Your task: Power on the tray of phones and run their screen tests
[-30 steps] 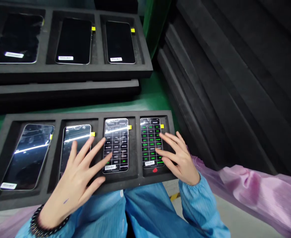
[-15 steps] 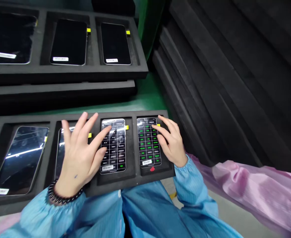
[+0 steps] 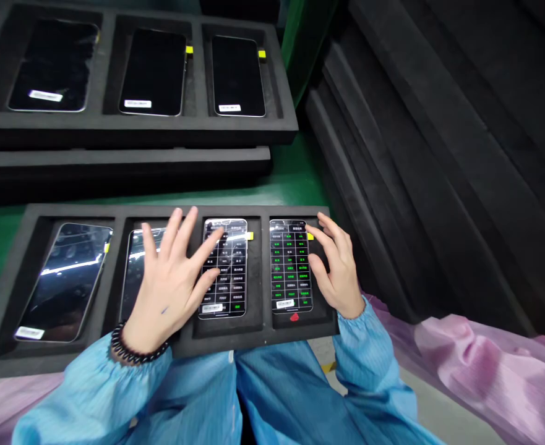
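Note:
My left hand [image 3: 167, 287] is spread over the near black foam tray [image 3: 263, 337], its index finger over the upper part of a lit smartphone [image 3: 239, 269]. That phone shows a grid of mostly white labels. At the right end lies another lit smartphone [image 3: 291, 266] with many green labels. My right hand [image 3: 339, 269] rests along its right edge, fingers apart, the index fingertip near its upper right corner and yellow tab. Beneath my left hand a dark smartphone [image 3: 132, 266] is partly hidden. Farther left a dark smartphone [image 3: 68, 278] lies tilted in its slot.
A second foam tray [image 3: 281, 123] at the back holds several dark phones with white labels and yellow tabs, stacked above another tray [image 3: 235, 162]. Dark foam slabs [image 3: 416, 154] lean on the right. Pink cloth [image 3: 467, 352] shows at lower right. The table [image 3: 295, 179] is green.
The view has shifted, so the trays appear farther right. My right index finger has moved from over the right phone's screen to its right edge. My left hand stays spread over the neighbouring phone.

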Motion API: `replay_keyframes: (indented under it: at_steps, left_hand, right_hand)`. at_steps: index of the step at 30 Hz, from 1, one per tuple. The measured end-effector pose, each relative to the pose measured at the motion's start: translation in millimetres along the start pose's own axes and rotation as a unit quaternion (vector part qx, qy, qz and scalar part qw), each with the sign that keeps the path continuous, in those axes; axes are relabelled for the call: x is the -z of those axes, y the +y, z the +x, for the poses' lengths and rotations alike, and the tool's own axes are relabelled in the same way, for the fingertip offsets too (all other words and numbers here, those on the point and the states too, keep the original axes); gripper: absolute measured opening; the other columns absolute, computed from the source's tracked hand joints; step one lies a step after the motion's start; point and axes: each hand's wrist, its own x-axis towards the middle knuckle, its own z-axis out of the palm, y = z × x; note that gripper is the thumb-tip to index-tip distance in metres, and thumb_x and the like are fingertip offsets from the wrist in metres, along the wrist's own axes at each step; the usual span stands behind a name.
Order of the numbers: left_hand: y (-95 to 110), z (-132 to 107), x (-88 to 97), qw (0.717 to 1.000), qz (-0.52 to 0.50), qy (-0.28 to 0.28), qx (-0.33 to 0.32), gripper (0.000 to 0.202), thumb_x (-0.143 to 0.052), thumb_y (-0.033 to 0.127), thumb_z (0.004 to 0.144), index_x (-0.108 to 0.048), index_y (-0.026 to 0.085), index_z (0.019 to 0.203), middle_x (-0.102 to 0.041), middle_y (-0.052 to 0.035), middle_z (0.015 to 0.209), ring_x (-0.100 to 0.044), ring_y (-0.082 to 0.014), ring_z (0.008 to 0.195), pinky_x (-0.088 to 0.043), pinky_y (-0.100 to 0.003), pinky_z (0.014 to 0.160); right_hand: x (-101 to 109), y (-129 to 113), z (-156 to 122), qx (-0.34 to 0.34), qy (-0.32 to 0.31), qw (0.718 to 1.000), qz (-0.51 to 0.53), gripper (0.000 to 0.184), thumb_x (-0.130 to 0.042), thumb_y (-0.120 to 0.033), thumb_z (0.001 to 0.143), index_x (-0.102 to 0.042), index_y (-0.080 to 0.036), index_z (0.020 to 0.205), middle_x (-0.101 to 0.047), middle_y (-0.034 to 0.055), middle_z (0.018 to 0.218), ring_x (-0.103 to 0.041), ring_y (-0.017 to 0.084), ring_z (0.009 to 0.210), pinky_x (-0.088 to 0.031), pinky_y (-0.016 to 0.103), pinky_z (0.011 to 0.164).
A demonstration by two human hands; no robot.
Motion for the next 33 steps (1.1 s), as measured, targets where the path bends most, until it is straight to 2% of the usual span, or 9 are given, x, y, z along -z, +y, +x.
replay_keyframes:
  at_steps: [5, 11, 16, 21, 24, 26, 28, 30, 33]
  left_hand:
    - [5, -14, 12.9, 0.996, -0.040, 0.057, 0.053, 0.059, -0.029, 0.041, 0.103, -0.025, 0.027, 0.160, -0.010, -0.0108, 0.172, -0.006, -0.0400, 0.159, -0.003, -0.072, 0.125]
    - [-1, -43, 16.5, 0.997, -0.037, 0.020, 0.065, 0.062, -0.037, 0.031, 0.100, -0.021, 0.041, 0.159, -0.015, -0.0065, 0.171, -0.009, -0.0410, 0.158, -0.007, -0.080, 0.121]
    - [-42, -83, 25.1, 0.987, 0.000, 0.039, 0.155, 0.061, -0.039, 0.032, 0.099, -0.026, 0.035, 0.159, -0.024, -0.0104, 0.168, -0.019, -0.0470, 0.155, -0.015, -0.082, 0.119]
    - [-90, -116, 35.4, 0.945, 0.017, 0.110, 0.309, 0.067, -0.036, 0.040, 0.100, -0.017, 0.025, 0.162, -0.026, -0.0187, 0.166, -0.024, -0.0513, 0.151, -0.023, -0.083, 0.115]
    - [-85, -108, 39.1, 0.950, 0.008, 0.105, 0.295, 0.072, -0.040, 0.041, 0.099, -0.010, 0.024, 0.163, -0.019, -0.0173, 0.169, -0.016, -0.0474, 0.155, -0.017, -0.076, 0.122]
    - [-67, -90, 36.2, 0.965, 0.016, 0.093, 0.244, 0.075, -0.046, 0.040, 0.098, -0.014, 0.015, 0.161, -0.020, -0.0238, 0.167, -0.013, -0.0447, 0.156, -0.016, -0.072, 0.124]
    - [-49, -66, 28.5, 0.983, 0.033, 0.085, 0.161, 0.077, -0.051, 0.041, 0.096, -0.021, 0.011, 0.159, -0.020, -0.0266, 0.166, -0.009, -0.0450, 0.157, -0.014, -0.073, 0.123]
    - [-37, -43, 18.4, 0.993, 0.040, 0.042, 0.100, 0.074, -0.048, 0.035, 0.096, -0.020, 0.010, 0.159, -0.016, -0.0245, 0.168, -0.006, -0.0412, 0.158, -0.016, -0.069, 0.124]
    - [-35, -18, 6.2, 0.997, 0.041, -0.001, 0.067, 0.070, -0.045, 0.029, 0.095, -0.024, 0.005, 0.157, -0.016, -0.0251, 0.168, -0.009, -0.0385, 0.158, -0.016, -0.067, 0.125]
  right_hand:
    - [2, -1, 3, 0.019, -0.013, 1.000, -0.022, 0.045, -0.046, -0.030, 0.103, -0.046, -0.028, 0.148, -0.045, 0.0121, 0.155, -0.046, 0.031, 0.140, -0.043, 0.056, 0.114]
    - [12, -28, 32, 0.079, -0.124, 0.988, -0.037, 0.033, -0.046, -0.032, 0.103, -0.065, -0.023, 0.129, -0.052, 0.0123, 0.152, -0.048, 0.032, 0.138, -0.044, 0.057, 0.115]
    - [11, -70, 32, 0.135, -0.169, 0.975, -0.051, 0.033, -0.049, -0.031, 0.102, -0.064, -0.021, 0.130, -0.055, 0.0132, 0.149, -0.050, 0.031, 0.137, -0.046, 0.057, 0.114]
    - [-22, -111, -19, 0.124, -0.139, 0.982, -0.017, 0.050, -0.052, -0.028, 0.096, -0.050, -0.017, 0.145, -0.053, 0.0152, 0.151, -0.049, 0.030, 0.139, -0.049, 0.053, 0.114]
    - [-45, -121, -43, 0.150, -0.109, 0.982, 0.035, 0.049, -0.050, -0.028, 0.095, -0.050, -0.018, 0.143, -0.061, 0.0147, 0.140, -0.057, 0.028, 0.130, -0.053, 0.052, 0.109]
    - [-56, -121, -49, 0.172, -0.071, 0.982, 0.044, 0.049, -0.051, -0.025, 0.094, -0.050, -0.018, 0.143, -0.065, 0.0142, 0.132, -0.060, 0.027, 0.125, -0.056, 0.052, 0.105]
    - [-61, -119, -49, 0.176, -0.023, 0.983, 0.051, 0.047, -0.052, -0.020, 0.092, -0.054, -0.019, 0.138, -0.069, 0.0125, 0.121, -0.063, 0.026, 0.116, -0.058, 0.048, 0.099]
    - [-63, -118, -48, 0.181, 0.015, 0.982, 0.059, 0.038, -0.056, -0.015, 0.090, -0.061, -0.019, 0.127, -0.072, 0.0093, 0.107, -0.066, 0.023, 0.102, -0.059, 0.042, 0.090]
    - [-64, -119, -48, 0.200, 0.014, 0.979, 0.038, 0.020, -0.060, -0.016, 0.093, -0.067, -0.020, 0.111, -0.072, 0.0041, 0.090, -0.062, 0.017, 0.082, -0.055, 0.034, 0.079]
